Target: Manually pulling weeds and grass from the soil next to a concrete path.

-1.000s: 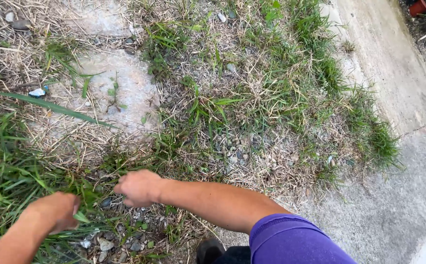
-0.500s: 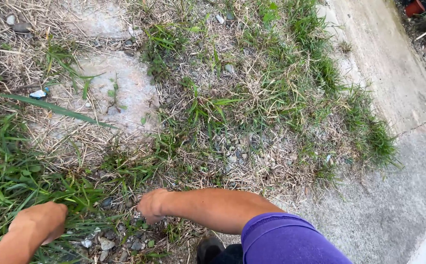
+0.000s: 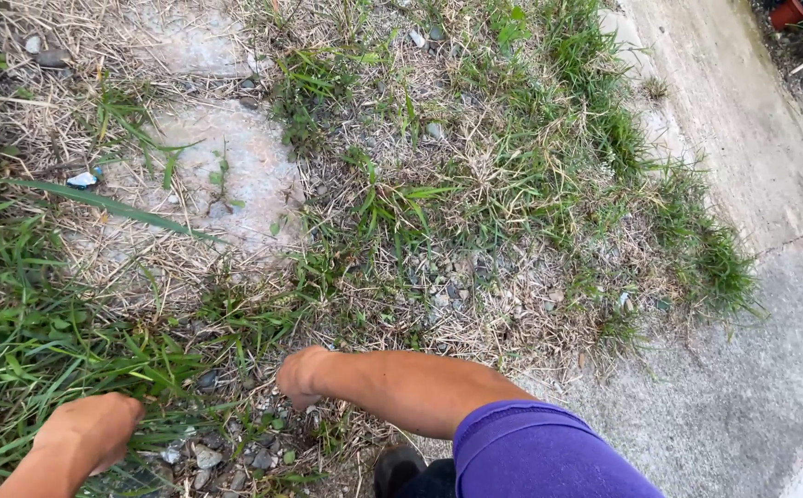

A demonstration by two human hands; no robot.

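Observation:
My left hand [image 3: 88,433] is at the lower left, curled into a fist just above green grass blades [image 3: 23,355] and small grey stones [image 3: 200,456]. My right hand [image 3: 302,373] hangs low over the weedy gravel near the middle. Its fingers are curled under, and nothing shows in its grip. The right arm runs back to a purple sleeve [image 3: 544,456]. Both hands are close to the ground and about a forearm's length apart.
Ahead lies a patch of dry straw and green tufts [image 3: 475,184], with a bare concrete slab [image 3: 236,171] at the upper left. A concrete path [image 3: 752,138] runs along the right. A small blue-white scrap [image 3: 82,179] lies at the left, and my dark shoe [image 3: 397,472] is below.
My right hand has dropped and drawn back toward me, now closer to the gravel. My left hand slid down and left, then edged slightly right.

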